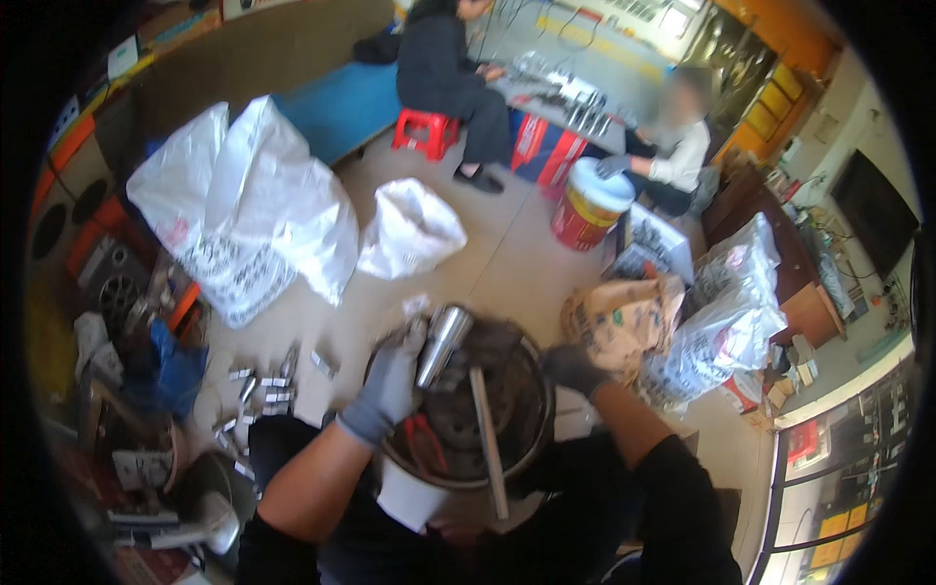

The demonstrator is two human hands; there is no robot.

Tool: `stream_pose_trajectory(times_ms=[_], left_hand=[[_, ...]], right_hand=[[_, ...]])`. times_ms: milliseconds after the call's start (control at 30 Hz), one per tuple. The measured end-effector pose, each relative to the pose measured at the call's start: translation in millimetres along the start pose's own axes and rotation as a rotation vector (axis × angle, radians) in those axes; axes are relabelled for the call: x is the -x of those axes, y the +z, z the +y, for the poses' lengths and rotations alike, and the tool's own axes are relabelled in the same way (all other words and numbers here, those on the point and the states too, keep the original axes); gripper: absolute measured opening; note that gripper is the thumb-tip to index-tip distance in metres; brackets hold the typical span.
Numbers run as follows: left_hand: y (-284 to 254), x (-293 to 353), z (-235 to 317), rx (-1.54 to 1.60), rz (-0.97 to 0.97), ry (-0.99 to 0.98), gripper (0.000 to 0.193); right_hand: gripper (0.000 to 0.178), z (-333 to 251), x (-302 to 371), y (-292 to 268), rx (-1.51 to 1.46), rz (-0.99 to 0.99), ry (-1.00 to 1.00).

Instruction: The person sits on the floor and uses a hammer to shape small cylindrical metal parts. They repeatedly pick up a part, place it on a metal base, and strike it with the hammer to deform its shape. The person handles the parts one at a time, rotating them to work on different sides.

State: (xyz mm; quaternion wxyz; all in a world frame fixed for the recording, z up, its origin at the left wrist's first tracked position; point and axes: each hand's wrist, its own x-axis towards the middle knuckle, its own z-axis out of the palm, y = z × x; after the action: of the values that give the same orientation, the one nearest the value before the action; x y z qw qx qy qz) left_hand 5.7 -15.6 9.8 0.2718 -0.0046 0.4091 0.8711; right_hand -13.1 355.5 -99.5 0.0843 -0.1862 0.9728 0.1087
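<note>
My left hand [383,385], in a grey glove, is closed around a shiny metal tube [446,343]. The tube leans over the left part of a dark round basin [548,414] between my legs. At the basin's right rim is my right hand [573,371] in a darker glove; its fingers are smeared and I cannot make out anything in them. A pale flat bar [488,444] lies across the basin and juts over its near rim. Inside, toward the left, rest pliers with red handles [424,445]. The basin's dark contents are too blurred to name.
Several small metal pieces [277,397] lie on the floor at left. White sacks [263,210] stand beyond them; a brown paper bag [624,327] and another white sack [723,312] are at right. Two people sit by a low table [546,105], near a lidded bucket [590,205].
</note>
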Motion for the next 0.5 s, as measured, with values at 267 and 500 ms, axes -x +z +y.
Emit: stream_pose_trajectory(times_ms=[267, 500], left_hand=[[-1, -3, -6, 0.134, -0.126, 0.027, 0.047], [8, -3, -13, 0.166, -0.062, -0.001, 0.051]], right_hand=[[0.025, -59, 37, -126, -1.637, 0.203, 0.200], [0.023, -120, 47, -171, -2.343, 0.067, -0.083]])
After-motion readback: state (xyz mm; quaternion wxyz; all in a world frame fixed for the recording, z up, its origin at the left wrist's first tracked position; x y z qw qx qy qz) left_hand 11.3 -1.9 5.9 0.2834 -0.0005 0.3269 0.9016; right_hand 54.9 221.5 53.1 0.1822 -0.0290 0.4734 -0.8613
